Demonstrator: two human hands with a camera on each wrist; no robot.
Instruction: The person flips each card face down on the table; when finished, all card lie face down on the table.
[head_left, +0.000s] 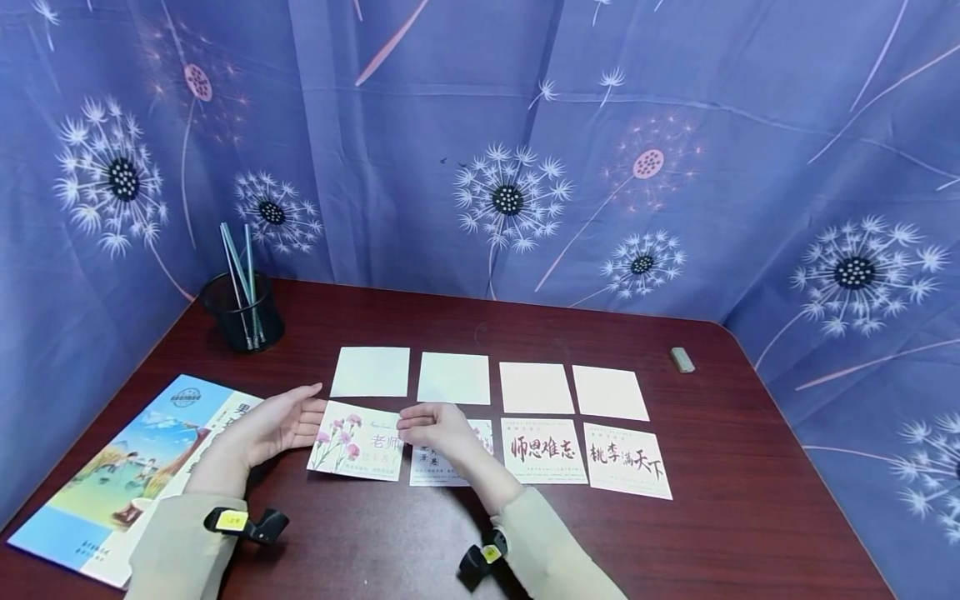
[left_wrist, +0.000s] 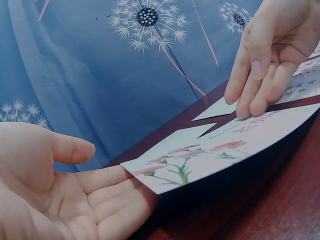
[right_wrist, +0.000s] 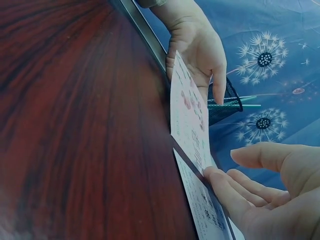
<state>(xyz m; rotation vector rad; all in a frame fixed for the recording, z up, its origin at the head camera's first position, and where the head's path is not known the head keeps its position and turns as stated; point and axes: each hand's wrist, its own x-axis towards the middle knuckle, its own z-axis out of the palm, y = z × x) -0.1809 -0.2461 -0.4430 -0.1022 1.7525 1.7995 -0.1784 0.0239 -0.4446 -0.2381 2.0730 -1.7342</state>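
Your left hand lies open-palmed, straight fingers under the left edge of the pink-flower greeting card; your right hand touches its right edge with extended fingertips, thumb apart. From that card, a blank white card lies at twelve o'clock, the red-lettered card at three, the illustrated book toward nine

Bench, dark red: book, mesh cup, pale block, four blank cards (back row), three lettered cards
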